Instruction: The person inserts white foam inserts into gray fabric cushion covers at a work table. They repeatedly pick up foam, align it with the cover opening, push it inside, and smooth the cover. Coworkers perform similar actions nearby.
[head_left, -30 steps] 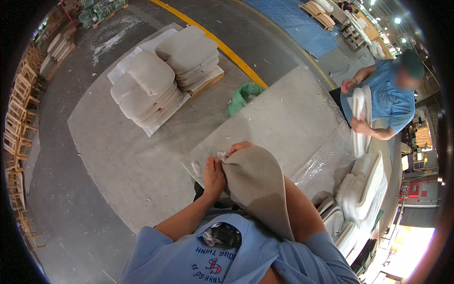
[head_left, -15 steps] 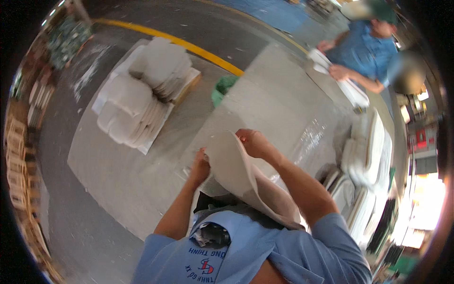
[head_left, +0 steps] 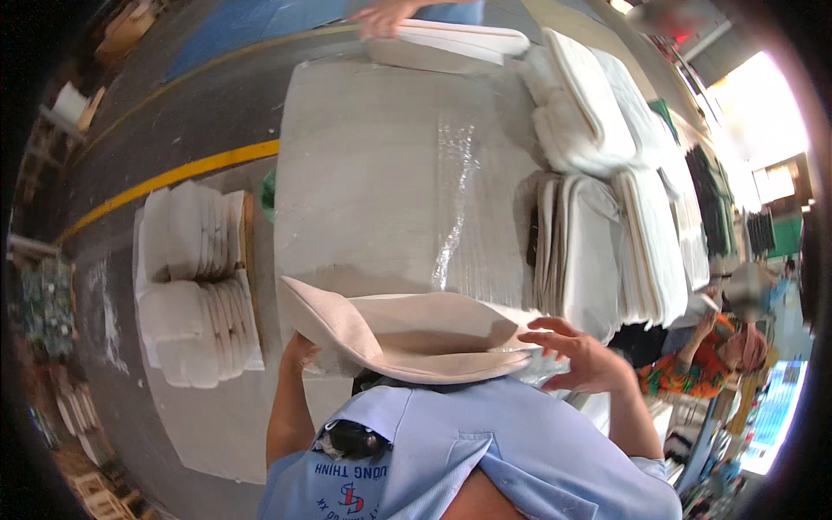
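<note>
A beige fabric cushion cover stands open in front of my chest, its upper side gaping and its left end folded up into a point. My left hand grips it from outside at that left end; most of the fingers are hidden behind the cloth. At the other end my right hand is open, fingers spread and bent, the tips close to the cover's right corner. Whether they touch the cloth I cannot tell. Below the cover spreads a large grey-covered table.
Stacked pale cushions and folded covers line the table's right side. Flat pale pieces lie in piles on the left. Across the table a co-worker's hand rests by a white cushion. Another person is at far right.
My view has swung right. The cover has turned from slanting away to lying crosswise and gapes wider. My right hand has let go of its edge and moved to the right end, fingers spread.
</note>
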A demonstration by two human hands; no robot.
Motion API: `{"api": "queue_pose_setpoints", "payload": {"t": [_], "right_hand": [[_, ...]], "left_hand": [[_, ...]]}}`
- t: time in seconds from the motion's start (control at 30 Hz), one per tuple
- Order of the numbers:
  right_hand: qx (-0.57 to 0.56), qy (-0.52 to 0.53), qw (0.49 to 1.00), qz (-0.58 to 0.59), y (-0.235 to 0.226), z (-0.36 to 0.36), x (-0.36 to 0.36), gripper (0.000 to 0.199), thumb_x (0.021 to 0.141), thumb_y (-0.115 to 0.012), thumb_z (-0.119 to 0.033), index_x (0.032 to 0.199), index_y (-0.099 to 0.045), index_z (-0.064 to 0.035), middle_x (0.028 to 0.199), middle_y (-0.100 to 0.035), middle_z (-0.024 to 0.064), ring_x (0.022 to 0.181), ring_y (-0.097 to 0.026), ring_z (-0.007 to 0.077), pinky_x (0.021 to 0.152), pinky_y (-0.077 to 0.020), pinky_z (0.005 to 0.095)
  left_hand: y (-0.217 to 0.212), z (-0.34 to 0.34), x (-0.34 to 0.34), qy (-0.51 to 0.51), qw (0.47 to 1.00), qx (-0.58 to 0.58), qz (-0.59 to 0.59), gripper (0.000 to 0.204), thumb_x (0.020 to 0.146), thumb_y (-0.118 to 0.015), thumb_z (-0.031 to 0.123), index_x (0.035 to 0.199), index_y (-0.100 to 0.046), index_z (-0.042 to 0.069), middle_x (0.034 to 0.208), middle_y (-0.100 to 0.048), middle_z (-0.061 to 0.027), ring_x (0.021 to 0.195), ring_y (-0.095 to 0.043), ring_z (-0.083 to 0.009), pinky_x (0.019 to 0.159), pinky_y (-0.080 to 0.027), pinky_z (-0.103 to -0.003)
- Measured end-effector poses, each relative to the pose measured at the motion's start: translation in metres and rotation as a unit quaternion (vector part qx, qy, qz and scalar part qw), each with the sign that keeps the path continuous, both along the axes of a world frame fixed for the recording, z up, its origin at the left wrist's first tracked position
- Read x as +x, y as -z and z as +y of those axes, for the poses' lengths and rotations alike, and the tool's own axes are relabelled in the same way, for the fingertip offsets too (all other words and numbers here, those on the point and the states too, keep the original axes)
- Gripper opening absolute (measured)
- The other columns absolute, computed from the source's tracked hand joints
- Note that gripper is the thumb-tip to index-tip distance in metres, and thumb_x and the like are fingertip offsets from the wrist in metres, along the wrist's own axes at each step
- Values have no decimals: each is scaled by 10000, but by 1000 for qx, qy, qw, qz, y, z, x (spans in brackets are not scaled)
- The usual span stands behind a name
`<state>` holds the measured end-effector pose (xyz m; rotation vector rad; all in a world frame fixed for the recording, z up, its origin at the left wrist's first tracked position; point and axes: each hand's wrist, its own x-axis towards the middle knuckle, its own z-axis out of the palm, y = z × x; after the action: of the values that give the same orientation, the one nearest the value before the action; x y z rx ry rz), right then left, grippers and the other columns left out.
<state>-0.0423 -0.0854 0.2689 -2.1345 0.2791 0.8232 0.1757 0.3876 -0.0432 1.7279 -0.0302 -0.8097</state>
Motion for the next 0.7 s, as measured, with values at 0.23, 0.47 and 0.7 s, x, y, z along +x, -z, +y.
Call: {"api": "queue_pose_setpoints", "payload": {"t": [0.23, 0.47, 0.7], "right_hand": [[-5, 155, 919, -363, 41, 31, -1, 270, 838, -755, 59, 1100, -737, -6, 1134, -722, 140, 1028, -731, 347, 856, -606, 416], [-107, 246, 833, -483, 18, 48, 32, 186, 887, -735, 36, 1072, -711, 28, 955, -701, 166, 815, -694, 333, 716, -552, 389], [-85, 507, 764, -390, 65, 85, 56, 161, 979, -706, -24, 1131, -706, 27, 976, -735, 146, 854, -703, 185, 775, -549, 326]], "left_hand": [[-27, -23, 35, 161, 961, 137, -177, 364, 899, -833, 116, 1240, -730, 41, 1185, -735, -113, 1118, -683, -216, 905, -575, -367], [-45, -38, 61, 202, 979, 8, 27, 255, 898, -831, 131, 1102, -746, 3, 970, -759, -59, 791, -680, -144, 703, -562, -321], [-41, -45, 54, 211, 976, -42, 14, 227, 933, -803, 219, 992, -760, 4, 803, -722, -36, 749, -684, -141, 693, -561, -323]]}}
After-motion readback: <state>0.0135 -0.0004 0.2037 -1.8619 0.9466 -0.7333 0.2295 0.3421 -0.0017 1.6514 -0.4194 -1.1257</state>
